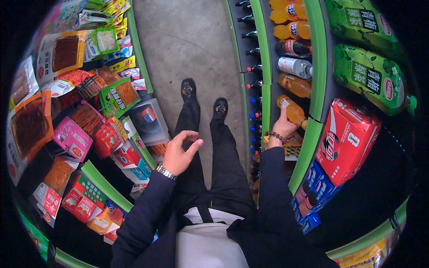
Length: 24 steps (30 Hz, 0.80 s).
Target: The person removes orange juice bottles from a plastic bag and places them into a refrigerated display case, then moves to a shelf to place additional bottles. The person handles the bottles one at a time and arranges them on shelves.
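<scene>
My right hand (283,126) reaches onto a shelf on the right and touches a bottle of orange drink (293,110), its thumb along the bottle's label side. The fingers are partly hidden, so how firmly they hold it is unclear. Beside that bottle lie another orange-drink bottle (294,85), a clear bottle with a white label (293,67) and a dark cola bottle (292,48). My left hand (183,150), with a metal watch at the wrist, hovers in front of my legs. Its fingers are curled with the thumb apart, and nothing shows in it.
Green-edged shelves (317,60) run along the right, with large green tea bottles (370,75) and a red carton (347,142). Left shelves hold packaged snacks (119,97) and a clear plastic bin (149,122). Concrete floor (181,40) lies between.
</scene>
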Motion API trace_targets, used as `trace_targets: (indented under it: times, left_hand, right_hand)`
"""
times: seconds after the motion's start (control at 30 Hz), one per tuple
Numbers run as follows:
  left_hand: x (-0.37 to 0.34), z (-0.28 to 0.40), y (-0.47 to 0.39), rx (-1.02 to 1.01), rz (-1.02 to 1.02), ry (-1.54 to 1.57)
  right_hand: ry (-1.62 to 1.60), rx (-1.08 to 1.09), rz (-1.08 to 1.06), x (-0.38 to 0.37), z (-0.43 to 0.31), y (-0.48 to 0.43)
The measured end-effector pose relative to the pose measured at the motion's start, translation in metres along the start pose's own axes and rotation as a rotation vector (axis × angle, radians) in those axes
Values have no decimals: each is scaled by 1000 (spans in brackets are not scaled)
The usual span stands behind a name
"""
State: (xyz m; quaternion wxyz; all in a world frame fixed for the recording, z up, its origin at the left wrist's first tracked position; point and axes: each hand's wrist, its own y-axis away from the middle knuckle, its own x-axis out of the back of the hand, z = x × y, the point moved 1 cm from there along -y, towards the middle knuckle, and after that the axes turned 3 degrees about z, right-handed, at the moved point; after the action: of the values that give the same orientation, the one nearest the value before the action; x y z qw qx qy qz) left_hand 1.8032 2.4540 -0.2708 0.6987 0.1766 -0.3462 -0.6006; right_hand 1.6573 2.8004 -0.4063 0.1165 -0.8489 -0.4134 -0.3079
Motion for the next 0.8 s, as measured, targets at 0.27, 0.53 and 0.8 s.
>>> trace_targets:
  times: [0.27, 0.53, 0.8]
  left_hand:
    - [-16, -6, 3, 31, -59, -23]
    - [-13, 0, -8, 16, -43, 16]
    - [14, 26, -21, 47, -47, -21]
  right_hand:
    - [-104, 5, 86, -22, -5, -15]
    - [-116, -5, 42, -23, 4, -16]
    - [-276, -111, -60, -2, 23, -5]
